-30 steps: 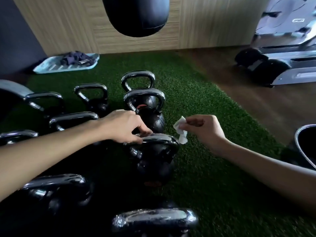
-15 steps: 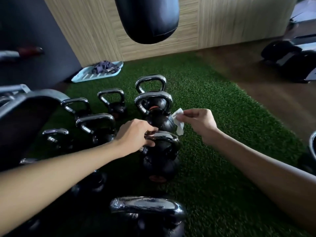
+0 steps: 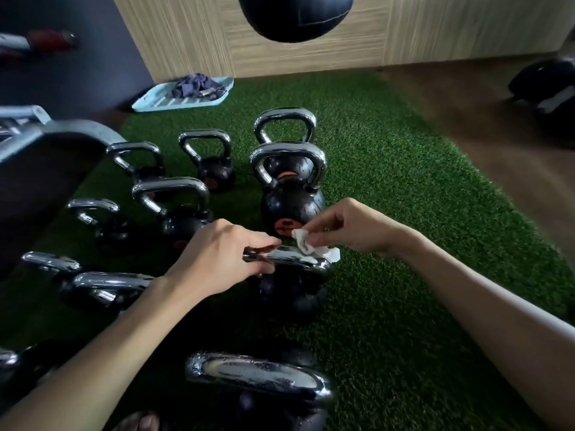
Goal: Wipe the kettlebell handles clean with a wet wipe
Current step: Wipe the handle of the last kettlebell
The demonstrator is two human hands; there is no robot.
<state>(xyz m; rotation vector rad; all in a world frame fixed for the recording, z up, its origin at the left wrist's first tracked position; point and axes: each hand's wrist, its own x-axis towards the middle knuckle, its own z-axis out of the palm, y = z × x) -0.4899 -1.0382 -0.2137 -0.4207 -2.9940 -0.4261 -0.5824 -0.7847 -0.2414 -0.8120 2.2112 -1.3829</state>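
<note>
Several black kettlebells with chrome handles stand on green turf. My left hand (image 3: pixel 224 259) grips the left end of the handle of the middle kettlebell (image 3: pixel 292 293). My right hand (image 3: pixel 348 227) pinches a white wet wipe (image 3: pixel 306 245), which lies over the right part of that same handle. Behind it stands a bigger kettlebell (image 3: pixel 291 200) with an orange mark. Close to me, another kettlebell's handle (image 3: pixel 261 376) shows dull smears.
A black punching bag (image 3: pixel 295 17) hangs above the far turf. A light-blue tray (image 3: pixel 155 102) with dark cloths sits by the wooden wall. A dark rack (image 3: pixel 46 157) stands at left, and gym machines (image 3: pixel 547 88) at right on the wooden floor.
My right hand came down and left, laying the wipe onto the middle kettlebell's handle. My left hand kept its grip on that handle. The view shifted left.
</note>
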